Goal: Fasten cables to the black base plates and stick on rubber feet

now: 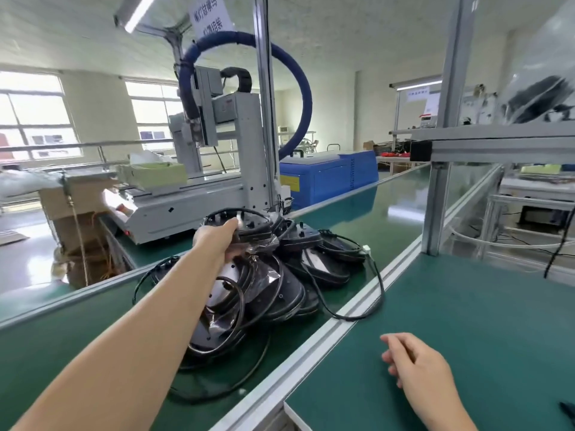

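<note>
The left hand (217, 242) is stretched out over a heap of black base plates (264, 281) on the green belt (62, 331), its fingers curled round the rim of the topmost plate (245, 225). Black cables (357, 306) are tangled through the heap; one loops across the metal rail (311, 346) onto the green table (466, 321). The right hand (413, 363) rests on that table, well apart from the heap, its fingers loosely bent and holding nothing. Behind the heap stands a white machine (193, 194) with a blue hose (298, 79) arching above it. No rubber feet can be made out.
</note>
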Tool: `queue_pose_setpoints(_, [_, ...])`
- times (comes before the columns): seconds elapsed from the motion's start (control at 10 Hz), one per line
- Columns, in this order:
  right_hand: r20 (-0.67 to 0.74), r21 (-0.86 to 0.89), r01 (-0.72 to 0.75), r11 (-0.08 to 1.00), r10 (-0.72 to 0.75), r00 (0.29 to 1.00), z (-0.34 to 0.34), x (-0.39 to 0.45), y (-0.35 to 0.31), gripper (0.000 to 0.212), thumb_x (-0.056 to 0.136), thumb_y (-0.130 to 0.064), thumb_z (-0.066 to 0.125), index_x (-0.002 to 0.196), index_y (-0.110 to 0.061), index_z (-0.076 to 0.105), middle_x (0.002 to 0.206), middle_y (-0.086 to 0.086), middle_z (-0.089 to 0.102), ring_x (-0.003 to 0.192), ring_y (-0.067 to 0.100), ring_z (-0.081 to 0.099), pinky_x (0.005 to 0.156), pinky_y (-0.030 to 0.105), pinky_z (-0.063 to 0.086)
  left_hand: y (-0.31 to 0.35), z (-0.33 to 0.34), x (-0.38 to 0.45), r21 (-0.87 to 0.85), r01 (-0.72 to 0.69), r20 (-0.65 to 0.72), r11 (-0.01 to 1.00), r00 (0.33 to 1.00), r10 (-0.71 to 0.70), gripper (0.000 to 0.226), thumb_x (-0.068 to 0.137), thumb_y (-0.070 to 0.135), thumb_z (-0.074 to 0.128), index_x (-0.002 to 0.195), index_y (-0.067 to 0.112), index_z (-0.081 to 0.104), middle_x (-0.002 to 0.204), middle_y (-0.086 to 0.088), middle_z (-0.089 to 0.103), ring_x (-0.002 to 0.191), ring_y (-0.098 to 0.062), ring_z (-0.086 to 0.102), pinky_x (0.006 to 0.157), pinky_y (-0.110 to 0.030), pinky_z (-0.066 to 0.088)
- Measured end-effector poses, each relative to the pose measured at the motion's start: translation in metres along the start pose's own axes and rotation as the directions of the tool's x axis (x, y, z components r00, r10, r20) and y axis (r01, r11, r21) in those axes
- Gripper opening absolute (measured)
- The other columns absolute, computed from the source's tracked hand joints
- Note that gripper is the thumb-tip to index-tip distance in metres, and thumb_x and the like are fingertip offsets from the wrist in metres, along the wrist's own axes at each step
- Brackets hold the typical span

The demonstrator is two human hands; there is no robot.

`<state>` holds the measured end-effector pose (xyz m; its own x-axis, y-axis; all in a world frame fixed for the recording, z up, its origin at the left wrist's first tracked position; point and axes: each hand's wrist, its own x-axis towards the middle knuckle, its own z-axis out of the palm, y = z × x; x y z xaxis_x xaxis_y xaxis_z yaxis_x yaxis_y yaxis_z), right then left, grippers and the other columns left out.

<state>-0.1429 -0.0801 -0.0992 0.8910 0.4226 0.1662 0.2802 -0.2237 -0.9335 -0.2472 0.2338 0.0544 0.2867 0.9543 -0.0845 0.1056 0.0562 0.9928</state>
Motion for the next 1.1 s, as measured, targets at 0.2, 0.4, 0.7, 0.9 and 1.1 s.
queue_pose_setpoints(0.2, [0.004,0.026,-0.015,1.000,0.015,1.000,0.001,-0.001,-0.001,0.023,0.095,-0.020,0.055,0.079,-0.029,0.070,0.069,-0.014,0.068,0.054,0.002,0.059,0.064,0.033,0.050,-0.010,-0.017,0.014,0.414,-0.015,-0.127,0.910,0.989,0.074,0.071,0.075,0.063,0.062,0.112,0.002,0.064,0.113,-0.014,0.065,0.102,-0.032,0.065,0.093,-0.042,0.053])
queue_pose_setpoints(0.4, [0.009,0.023,-0.015,1.000,0.015,1.000,-0.001,-0.003,-0.003,0.022,0.096,-0.021,0.054,0.081,-0.028,0.069,0.066,-0.009,0.068,0.055,0.003,0.059,0.066,0.033,0.052,-0.007,-0.012,0.011,0.539,-0.008,-0.176,0.842,0.977,0.122,0.081,0.073,0.063,0.062,0.120,-0.001,0.054,0.119,-0.018,0.058,0.112,-0.033,0.056,0.097,-0.045,0.047])
queue_pose_setpoints(0.7, [0.017,0.041,-0.018,0.999,0.017,1.000,-0.002,-0.002,-0.002,0.022,0.096,-0.022,0.054,0.081,-0.028,0.070,0.067,-0.006,0.068,0.057,0.006,0.059,0.067,0.036,0.053,-0.007,-0.004,-0.003,0.845,-0.078,-0.061,0.529,0.969,0.240,0.070,0.090,0.066,0.028,0.134,0.017,0.054,0.158,-0.018,0.016,0.146,-0.039,0.007,0.113,-0.058,0.021])
queue_pose_setpoints(0.9, [0.020,0.052,-0.002,0.999,0.001,1.000,-0.002,0.000,0.002,0.022,0.097,-0.021,0.053,0.082,-0.028,0.069,0.070,-0.009,0.068,0.055,0.002,0.058,0.065,0.034,0.052,-0.007,-0.001,-0.017,0.873,-0.160,-0.029,0.461,0.926,0.376,0.066,0.092,0.067,0.021,0.128,0.028,0.061,0.159,-0.012,0.018,0.148,-0.034,0.004,0.118,-0.053,0.010])
queue_pose_setpoints(1.1, [-0.044,0.210,-0.013,0.978,0.023,0.999,-0.006,0.000,-0.001,0.026,0.097,-0.012,0.052,0.082,-0.021,0.071,0.067,0.000,0.067,0.052,0.003,0.055,0.048,0.021,0.046,-0.006,0.032,-0.057,0.746,-0.532,0.156,0.401,0.725,0.671,0.049,0.096,0.053,0.036,0.126,0.022,0.062,0.152,-0.012,0.035,0.147,-0.031,0.010,0.117,-0.050,0.013])
